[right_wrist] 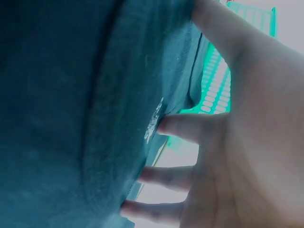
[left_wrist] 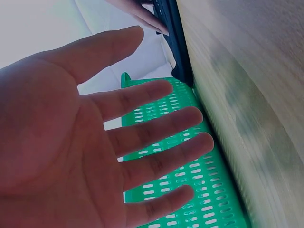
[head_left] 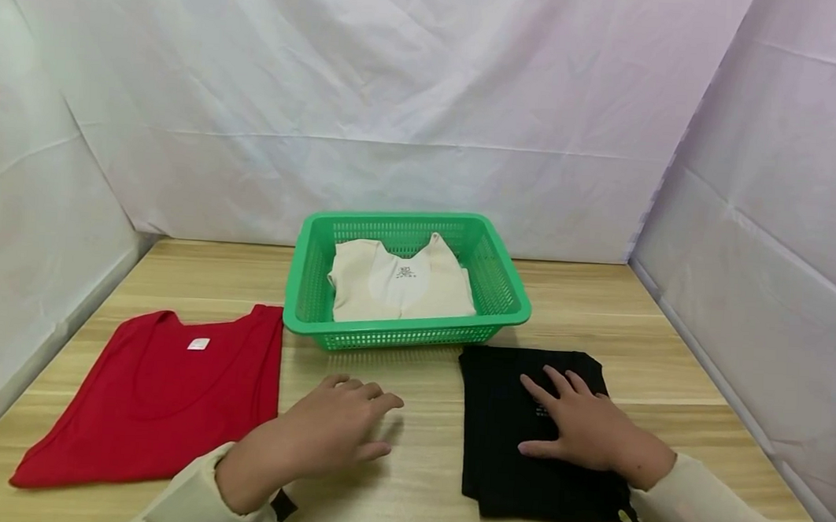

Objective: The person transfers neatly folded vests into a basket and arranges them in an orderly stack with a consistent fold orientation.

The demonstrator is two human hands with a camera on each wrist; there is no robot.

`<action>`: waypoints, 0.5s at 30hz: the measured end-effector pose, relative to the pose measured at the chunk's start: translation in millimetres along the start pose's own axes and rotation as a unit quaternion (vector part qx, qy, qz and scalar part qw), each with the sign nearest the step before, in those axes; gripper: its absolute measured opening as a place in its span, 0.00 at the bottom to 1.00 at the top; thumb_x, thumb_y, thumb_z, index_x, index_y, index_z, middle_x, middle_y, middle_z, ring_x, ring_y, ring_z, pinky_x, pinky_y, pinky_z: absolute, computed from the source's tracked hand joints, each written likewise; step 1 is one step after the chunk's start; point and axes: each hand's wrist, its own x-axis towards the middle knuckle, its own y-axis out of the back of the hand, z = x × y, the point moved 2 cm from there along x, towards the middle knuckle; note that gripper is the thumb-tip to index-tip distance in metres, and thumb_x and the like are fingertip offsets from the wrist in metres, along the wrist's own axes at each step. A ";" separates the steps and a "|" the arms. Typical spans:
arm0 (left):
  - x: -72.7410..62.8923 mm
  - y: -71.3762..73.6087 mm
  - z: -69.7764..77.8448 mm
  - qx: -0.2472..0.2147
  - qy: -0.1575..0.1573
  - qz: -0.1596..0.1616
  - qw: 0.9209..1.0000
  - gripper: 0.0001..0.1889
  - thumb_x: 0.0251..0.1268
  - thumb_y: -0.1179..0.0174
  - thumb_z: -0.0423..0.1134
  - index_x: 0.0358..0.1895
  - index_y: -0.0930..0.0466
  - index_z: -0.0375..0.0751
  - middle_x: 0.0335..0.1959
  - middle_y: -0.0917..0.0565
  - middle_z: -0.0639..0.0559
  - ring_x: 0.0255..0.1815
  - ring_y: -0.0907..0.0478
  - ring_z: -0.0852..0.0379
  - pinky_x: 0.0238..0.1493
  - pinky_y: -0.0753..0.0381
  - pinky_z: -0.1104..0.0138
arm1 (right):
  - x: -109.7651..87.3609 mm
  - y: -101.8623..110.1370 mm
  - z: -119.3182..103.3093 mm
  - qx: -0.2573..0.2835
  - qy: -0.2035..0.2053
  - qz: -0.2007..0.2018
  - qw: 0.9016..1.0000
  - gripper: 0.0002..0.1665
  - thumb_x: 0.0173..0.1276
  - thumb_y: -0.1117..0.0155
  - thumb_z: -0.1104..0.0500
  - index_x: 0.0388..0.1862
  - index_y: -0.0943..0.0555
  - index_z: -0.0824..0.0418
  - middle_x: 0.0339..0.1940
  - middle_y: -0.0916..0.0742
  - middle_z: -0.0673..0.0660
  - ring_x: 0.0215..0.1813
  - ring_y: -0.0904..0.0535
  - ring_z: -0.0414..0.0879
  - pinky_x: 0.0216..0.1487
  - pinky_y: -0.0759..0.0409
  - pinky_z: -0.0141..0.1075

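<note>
Black folded garment (head_left: 496,446) lies on the wood-grained desk (head_left: 672,416), at the right, just in front of the basket's near right corner. Right hand (head_left: 583,427) rests on it, fingers spread and fingertips against the cloth, gripping nothing. Small pale print (right_wrist: 154,121) on the black fabric, close by those fingers; blurred in the right wrist view, not legible.

Left hand (head_left: 327,426) over the desk between the black garment and a red one, fingers extended and apart, palm bare, holding nothing.

Red garment (head_left: 183,406) spread flat at the left, its upper right corner just beside the basket. White label (head_left: 198,344) inside the neckline; any lettering too small to read.

Green basket (head_left: 414,326), slotted plastic, at centre. Inside it, a cream garment (head_left: 398,291), neckline toward the back wall. Dark print (head_left: 406,271) below the neckline, several short lines, wording unreadable.

White sheeting (head_left: 398,94) behind and at both sides.
</note>
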 end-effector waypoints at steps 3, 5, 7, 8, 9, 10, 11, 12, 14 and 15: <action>-0.2 -0.2 -0.3 -0.001 0.004 -0.002 1.000 0.26 0.63 0.34 0.55 0.62 0.22 0.50 0.54 0.16 0.50 0.54 0.18 0.49 0.61 0.25 0.46 | 2.1 2.7 -7.5 -0.009 0.004 -0.003 1.000 0.62 0.53 0.45 0.16 0.77 0.35 0.52 0.74 0.33 0.73 0.69 0.35 0.78 0.52 0.24 0.69; -0.2 -0.6 -0.2 -0.002 0.004 -0.005 1.000 0.26 0.63 0.34 0.55 0.62 0.22 0.51 0.54 0.16 0.50 0.54 0.18 0.48 0.61 0.25 0.45 | 3.8 4.1 -12.6 -0.015 0.009 -0.004 1.000 0.62 0.53 0.43 0.16 0.77 0.34 0.54 0.73 0.32 0.74 0.67 0.33 0.78 0.50 0.22 0.67; -0.1 -0.9 0.3 -0.002 0.004 -0.008 1.000 0.25 0.64 0.34 0.55 0.61 0.22 0.51 0.54 0.16 0.50 0.54 0.18 0.48 0.61 0.25 0.45 | 4.9 5.6 -18.1 -0.018 0.009 -0.006 1.000 0.62 0.53 0.42 0.17 0.76 0.33 0.54 0.73 0.31 0.74 0.66 0.31 0.78 0.50 0.21 0.66; -0.1 -0.9 0.6 -0.002 0.004 -0.010 1.000 0.25 0.64 0.34 0.55 0.61 0.22 0.51 0.54 0.16 0.50 0.55 0.18 0.48 0.61 0.25 0.45 | 5.4 6.2 -21.1 -0.017 0.010 -0.006 1.000 0.62 0.52 0.42 0.17 0.76 0.33 0.55 0.72 0.31 0.74 0.66 0.31 0.77 0.50 0.21 0.65; -0.1 -0.8 0.8 -0.001 0.004 -0.012 1.000 0.26 0.64 0.35 0.55 0.62 0.22 0.51 0.54 0.16 0.50 0.55 0.18 0.48 0.61 0.25 0.45 | 5.8 6.7 -24.1 -0.017 0.010 -0.007 1.000 0.62 0.52 0.41 0.17 0.76 0.33 0.55 0.72 0.30 0.74 0.65 0.30 0.76 0.49 0.21 0.65; -0.1 -0.5 0.9 -0.002 0.006 -0.014 1.000 0.26 0.64 0.34 0.56 0.62 0.22 0.51 0.55 0.16 0.50 0.55 0.18 0.48 0.62 0.25 0.45 | 6.3 7.0 -27.1 -0.017 0.010 -0.007 1.000 0.62 0.53 0.41 0.17 0.76 0.32 0.55 0.72 0.30 0.74 0.65 0.29 0.76 0.49 0.20 0.65; -0.1 -0.1 1.0 -0.002 0.008 -0.015 1.000 0.26 0.63 0.34 0.56 0.62 0.22 0.51 0.55 0.16 0.50 0.55 0.18 0.48 0.62 0.25 0.45 | 6.7 7.1 -30.0 -0.016 0.010 -0.009 1.000 0.61 0.53 0.41 0.18 0.76 0.32 0.55 0.72 0.30 0.73 0.65 0.29 0.75 0.48 0.20 0.64; -0.2 0.3 1.0 -0.002 0.009 -0.017 1.000 0.26 0.63 0.34 0.56 0.62 0.22 0.51 0.55 0.16 0.50 0.55 0.18 0.48 0.62 0.25 0.45 | 7.3 7.3 -32.9 -0.016 0.011 -0.011 1.000 0.62 0.53 0.41 0.18 0.76 0.33 0.55 0.72 0.30 0.73 0.65 0.29 0.75 0.48 0.20 0.64; -0.4 1.2 0.7 -0.002 0.011 -0.018 1.000 0.27 0.63 0.34 0.56 0.62 0.23 0.50 0.55 0.16 0.50 0.55 0.18 0.48 0.61 0.24 0.45 | 8.8 6.8 -38.1 -0.015 0.012 -0.015 1.000 0.62 0.53 0.41 0.18 0.76 0.33 0.56 0.72 0.30 0.73 0.65 0.29 0.75 0.47 0.20 0.65; -0.6 1.5 0.4 -0.003 0.012 -0.018 1.000 0.27 0.63 0.34 0.55 0.63 0.23 0.50 0.54 0.16 0.50 0.55 0.18 0.48 0.61 0.24 0.46 | 9.7 6.2 -40.4 -0.016 0.013 -0.017 1.000 0.62 0.53 0.41 0.18 0.76 0.33 0.55 0.72 0.30 0.73 0.66 0.30 0.75 0.47 0.20 0.65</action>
